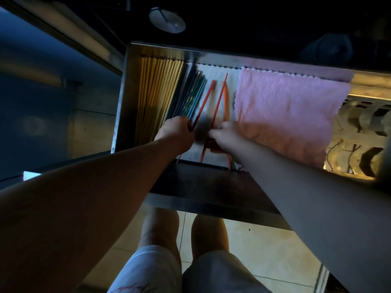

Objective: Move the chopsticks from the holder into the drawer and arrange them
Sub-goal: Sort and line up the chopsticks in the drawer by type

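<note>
An open metal drawer holds rows of chopsticks. Yellow chopsticks lie side by side at its left. Dark blue and green chopsticks fan out beside them. Several red chopsticks lie crossed on a white cloth in the middle. My left hand pinches the near end of one red chopstick beside the blue ones. My right hand grips the near ends of the other red chopsticks. The holder is not in view.
A pink cloth covers the drawer's right part. A wire dish rack stands at the far right. The dark drawer front runs under my forearms. A round metal lid lies on the dark counter above. My knees and tiled floor show below.
</note>
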Motion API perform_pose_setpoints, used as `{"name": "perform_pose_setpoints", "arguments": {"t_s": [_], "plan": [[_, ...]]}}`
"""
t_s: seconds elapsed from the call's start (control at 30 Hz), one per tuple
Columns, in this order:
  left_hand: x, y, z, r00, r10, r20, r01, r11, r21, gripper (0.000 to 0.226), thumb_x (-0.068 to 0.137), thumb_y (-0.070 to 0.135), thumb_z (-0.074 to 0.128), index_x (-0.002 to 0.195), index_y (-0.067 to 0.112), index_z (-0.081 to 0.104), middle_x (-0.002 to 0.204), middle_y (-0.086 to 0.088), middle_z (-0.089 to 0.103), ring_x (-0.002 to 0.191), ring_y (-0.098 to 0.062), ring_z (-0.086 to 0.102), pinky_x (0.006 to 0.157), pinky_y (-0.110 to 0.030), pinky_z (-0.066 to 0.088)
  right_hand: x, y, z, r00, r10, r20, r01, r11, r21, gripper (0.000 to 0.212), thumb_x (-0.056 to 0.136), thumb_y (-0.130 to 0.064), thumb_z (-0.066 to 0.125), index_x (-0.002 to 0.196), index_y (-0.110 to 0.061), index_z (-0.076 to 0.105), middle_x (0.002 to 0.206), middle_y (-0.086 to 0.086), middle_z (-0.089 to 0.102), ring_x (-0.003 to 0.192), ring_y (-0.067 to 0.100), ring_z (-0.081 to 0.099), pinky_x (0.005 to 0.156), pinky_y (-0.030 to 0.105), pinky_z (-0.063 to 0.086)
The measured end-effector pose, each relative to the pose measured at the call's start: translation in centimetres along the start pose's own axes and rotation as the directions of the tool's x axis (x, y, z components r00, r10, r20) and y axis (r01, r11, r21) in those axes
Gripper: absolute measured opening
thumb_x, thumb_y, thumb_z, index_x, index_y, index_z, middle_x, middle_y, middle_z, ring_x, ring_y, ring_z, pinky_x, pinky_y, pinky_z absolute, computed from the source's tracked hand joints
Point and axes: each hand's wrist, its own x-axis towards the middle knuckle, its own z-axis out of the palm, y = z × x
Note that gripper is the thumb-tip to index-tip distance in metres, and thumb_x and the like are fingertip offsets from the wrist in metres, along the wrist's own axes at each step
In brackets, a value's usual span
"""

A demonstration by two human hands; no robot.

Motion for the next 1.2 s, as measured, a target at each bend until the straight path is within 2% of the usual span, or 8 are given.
{"name": "perform_pose_setpoints", "arguments": {"t_s": [0.1, 0.27, 0.37, 0.47, 0.67, 0.77, 0.93, 1.2], "plan": [[-0.2, -0.5, -0.5, 1.0, 0.006, 0.018, -0.006, 1.0, 0.025, 0.013, 0.087, 0.034, 0.066, 0.085, 0.029, 0.054, 0.076, 0.006, 0.056, 0.062, -0.008, 0.051, 0.046, -0.024, 0.032, 0.1, -0.1, 0.7, 1.0, 0.021, 0.012, -0.021, 1.0, -0.011, 0.004, 0.085, -0.007, 0.057, 0.086, -0.006, 0.061, 0.073, 0.014, 0.066, 0.049, 0.016, 0.064, 0.044, 0.022, 0.051], [-0.9, 1.1, -0.7, 0.985, 0.155, -0.077, -0.136, 0.968, 0.21, 0.027, 0.09, 0.021, 0.057, 0.117, 0.02, 0.052, 0.116, -0.006, 0.052, 0.097, -0.025, 0.055, 0.074, -0.04, 0.051, 1.0, 0.4, -1.2, 0.871, -0.288, -0.399, 0.211, 0.951, -0.226, 0.015, 0.078, -0.001, 0.056, 0.091, -0.002, 0.063, 0.082, 0.013, 0.06, 0.076, 0.022, 0.056, 0.065, 0.026, 0.042], [-1.0, 2.0, -0.3, 0.922, 0.387, -0.032, -0.339, 0.843, 0.417, 0.05, 0.09, 0.017, 0.057, 0.136, 0.027, 0.041, 0.151, -0.004, 0.03, 0.133, -0.03, 0.033, 0.102, -0.045, 0.038, 1.8, 0.8, -2.4, 0.843, -0.316, -0.435, 0.214, 0.94, -0.268, 0.02, 0.08, -0.003, 0.058, 0.099, -0.002, 0.055, 0.089, 0.017, 0.058, 0.084, 0.029, 0.058, 0.083, 0.041, 0.047], [-0.4, 1.8, 0.4, 0.897, 0.418, 0.146, -0.43, 0.744, 0.512, 0.075, 0.092, 0.013, 0.054, 0.153, 0.028, 0.013, 0.164, 0.005, -0.011, 0.15, -0.025, -0.004, 0.118, -0.046, 0.014, 2.5, 0.4, -2.3, 0.866, -0.326, -0.379, 0.213, 0.927, -0.309, 0.012, 0.083, -0.008, 0.061, 0.094, -0.007, 0.054, 0.087, 0.017, 0.058, 0.083, 0.027, 0.057, 0.083, 0.041, 0.048], [-0.2, -0.2, 0.8, 0.918, 0.344, 0.197, -0.396, 0.771, 0.498, 0.088, 0.092, 0.013, 0.056, 0.156, 0.022, -0.005, 0.161, 0.008, -0.023, 0.15, -0.018, -0.008, 0.12, -0.044, 0.011, 4.2, -0.9, -1.2, 0.888, -0.339, -0.31, 0.099, 0.801, -0.591, 0.037, 0.089, -0.024, 0.059, 0.112, 0.005, 0.06, 0.1, 0.017, 0.059, 0.099, 0.025, 0.056, 0.079, 0.033, 0.035], [-0.2, -1.1, 0.6, 0.911, 0.362, 0.197, -0.41, 0.751, 0.518, 0.092, 0.092, 0.01, 0.054, 0.155, 0.02, -0.013, 0.16, 0.009, -0.026, 0.15, -0.017, -0.008, 0.119, -0.043, 0.009, 4.3, -1.3, -1.0, 0.868, -0.358, -0.344, 0.038, 0.739, -0.673, 0.034, 0.084, -0.023, 0.059, 0.108, -0.001, 0.067, 0.11, 0.02, 0.067, 0.106, 0.033, 0.063, 0.092, 0.036, 0.048], [0.1, -1.7, 0.1, 0.918, 0.334, 0.215, -0.398, 0.763, 0.509, 0.092, 0.092, 0.016, 0.054, 0.155, 0.022, -0.013, 0.159, 0.008, -0.028, 0.149, -0.016, -0.012, 0.12, -0.043, 0.005, 3.8, -2.1, -0.2, 0.874, -0.315, -0.371, 0.001, 0.764, -0.645, 0.037, 0.081, -0.033, 0.065, 0.1, -0.001, 0.069, 0.097, 0.019, 0.071, 0.092, 0.032, 0.067, 0.071, 0.03, 0.046], [0.4, -1.9, 0.1, 0.919, 0.321, 0.23, -0.395, 0.766, 0.508, 0.094, 0.091, 0.024, 0.055, 0.154, 0.025, -0.014, 0.16, 0.008, -0.026, 0.149, -0.02, -0.013, 0.118, -0.047, 0.004, 3.1, -1.8, 0.3, 0.893, -0.365, -0.262, 0.096, 0.725, -0.682, 0.016, 0.079, -0.027, 0.06, 0.084, -0.012, 0.057, 0.092, 0.016, 0.065, 0.088, 0.034, 0.064, 0.065, 0.03, 0.046]]}}
